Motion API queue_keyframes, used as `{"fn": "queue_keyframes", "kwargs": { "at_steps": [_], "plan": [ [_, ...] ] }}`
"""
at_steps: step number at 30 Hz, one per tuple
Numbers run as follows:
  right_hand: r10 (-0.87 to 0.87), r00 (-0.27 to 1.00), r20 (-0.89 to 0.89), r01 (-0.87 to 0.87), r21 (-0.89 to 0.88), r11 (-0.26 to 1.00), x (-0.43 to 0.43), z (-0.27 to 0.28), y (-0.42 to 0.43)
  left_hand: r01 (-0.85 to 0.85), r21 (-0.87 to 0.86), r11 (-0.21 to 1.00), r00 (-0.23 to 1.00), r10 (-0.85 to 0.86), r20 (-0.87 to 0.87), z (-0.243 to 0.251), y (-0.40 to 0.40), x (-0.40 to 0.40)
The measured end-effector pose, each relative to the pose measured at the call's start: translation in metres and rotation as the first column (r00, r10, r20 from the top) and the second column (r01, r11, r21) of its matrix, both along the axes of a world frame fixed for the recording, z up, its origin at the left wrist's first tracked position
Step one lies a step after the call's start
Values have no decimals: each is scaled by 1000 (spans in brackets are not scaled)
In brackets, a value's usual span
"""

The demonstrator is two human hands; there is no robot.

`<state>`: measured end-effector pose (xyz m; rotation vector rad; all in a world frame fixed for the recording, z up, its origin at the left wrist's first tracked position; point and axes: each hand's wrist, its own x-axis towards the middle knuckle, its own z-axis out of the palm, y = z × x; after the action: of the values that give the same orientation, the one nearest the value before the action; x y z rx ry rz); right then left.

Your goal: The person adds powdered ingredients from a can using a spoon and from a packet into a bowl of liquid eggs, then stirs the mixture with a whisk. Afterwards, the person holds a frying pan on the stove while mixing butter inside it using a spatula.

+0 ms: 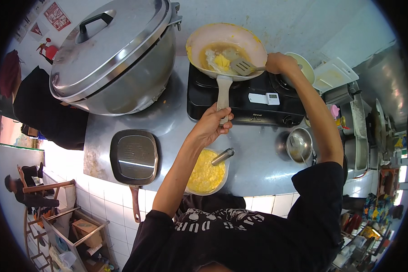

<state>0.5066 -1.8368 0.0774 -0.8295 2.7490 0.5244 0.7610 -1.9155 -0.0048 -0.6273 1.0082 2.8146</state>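
Observation:
My left hand (210, 124) grips the beige handle of a light-coloured frying pan (244, 35). The pan is tilted above the left side of a black Rinnai gas stove (207, 105), its base partly hidden. Inside it, oil pools around a piece of partly white, partly yellow egg (222, 62). With my right hand (282, 63) I hold a slotted spatula (243, 67), whose blade lies in the pan beside the egg. Under my left forearm stands a tub of yellow scrambled-looking egg (205, 175), partly hidden, with a metal utensil handle (223, 156) sticking out.
A large lidded steel pot (146, 81) stands at left, a square grill pan (134, 158) in front of it. A white digital timer (273, 99) sits on the stove. To the right are a steel bowl (301, 149) and a white cutting board (336, 73). Other people are at left.

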Motion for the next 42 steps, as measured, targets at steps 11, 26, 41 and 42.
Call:
{"fn": "queue_keyframes", "kwargs": {
  "at_steps": [11,26,41,42],
  "plan": [
    [346,900,-267,-339,70,938,14,-3,-4,29,-44,999,999,-28,29,2,-1,-3],
    [163,983,-82,-164,-15,986,10,-7,-4,28,-16,999,1000,-28,10,0,-5,-3],
    [219,953,-209,-236,-56,970,5,-16,4,39,-27,999,999,-38,23,3,-6,-6],
    [156,978,-141,-165,-57,985,4,-17,3,40,-29,999,999,-40,24,2,-6,-5]
  ]
}}
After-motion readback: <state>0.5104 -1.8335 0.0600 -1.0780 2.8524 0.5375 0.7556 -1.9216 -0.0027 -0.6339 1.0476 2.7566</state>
